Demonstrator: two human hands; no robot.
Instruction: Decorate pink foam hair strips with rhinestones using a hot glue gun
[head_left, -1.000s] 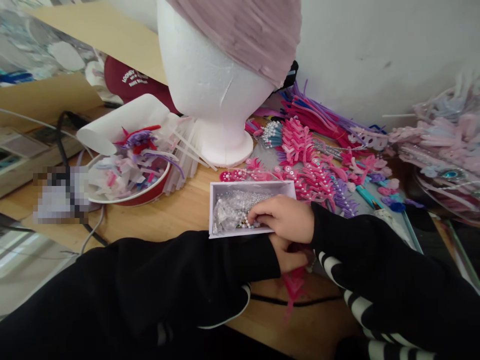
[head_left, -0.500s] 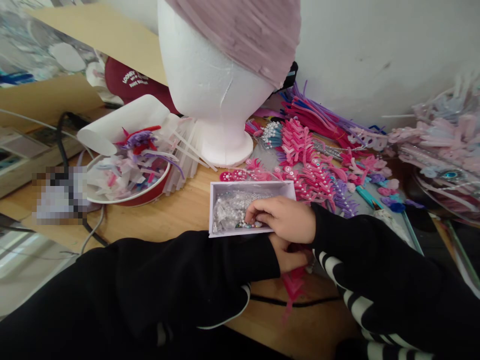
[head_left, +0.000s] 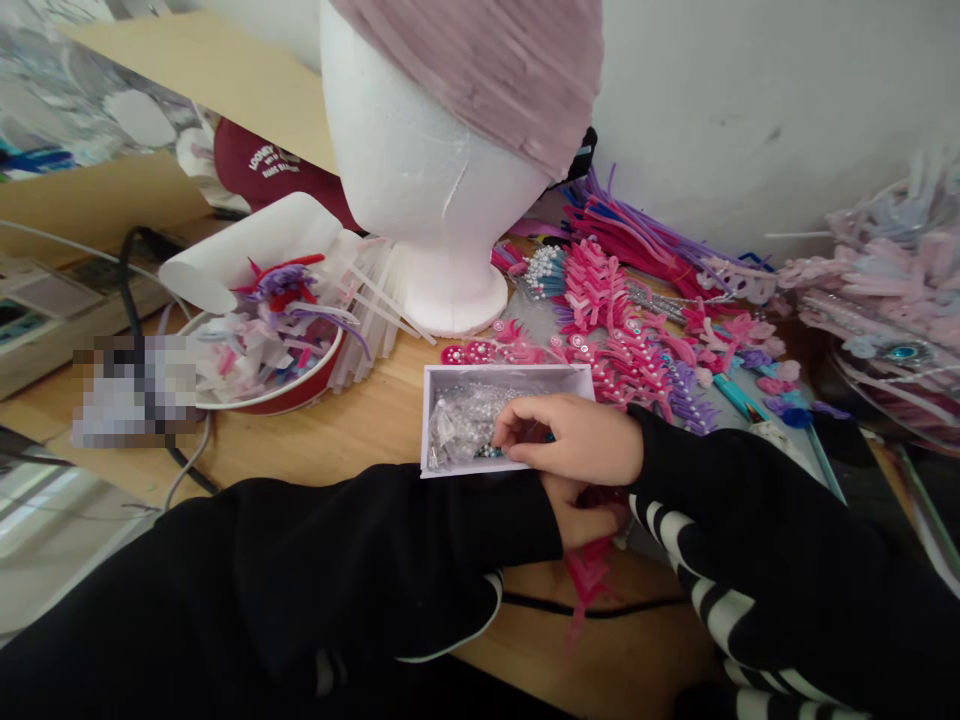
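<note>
Evidently, the work in hand is picking through small beads (head_left: 489, 452) in a white box (head_left: 426, 425), which sits on the near middle of the wooden table (head_left: 375, 430). The right hand (head_left: 574, 435) reaches in over the box's right end, index finger curled and thumb low, leaving a narrow gap between them. The fingertips are at the beads near the box's near wall; whether a bead is pinched there, I cannot tell. Clear plastic bags (head_left: 450, 425) fill much of the box's left side.

The left hand (head_left: 589, 515) is just below the right, on the near side of the box, with a pink fuzzy piece (head_left: 589, 568) hanging out beneath it. Its fingers are mostly hidden, so I cannot tell how they close on the piece.

As I judge it, the next move calls for a fine pinch on one bead, with the left hand kept steady. Beyond the box, pink beaded sprigs (head_left: 592, 280) lie far right, beside a foam head (head_left: 427, 170).
</note>
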